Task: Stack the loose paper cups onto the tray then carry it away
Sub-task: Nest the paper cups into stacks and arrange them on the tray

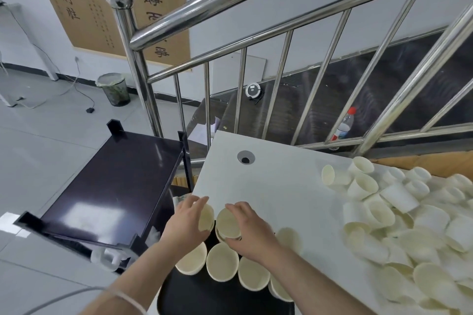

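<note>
A black tray (204,294) lies at the near left corner of the white table (268,181). Several cream paper cups stand upright on it in rows, among them one (222,261) in the middle. My left hand (188,222) grips a cup (206,216) at the tray's far end. Right beside it, my right hand (247,227) holds another cup (228,222) by its rim over a cup below. A big heap of loose paper cups (399,225) covers the right side of the table.
A black cart (115,186) stands left of the table. A steel stair railing (230,33) runs behind it, with a plastic bottle (344,124) beyond the bars. A cable hole (246,158) sits in the tabletop. A waste bin (114,89) stands on the grey floor.
</note>
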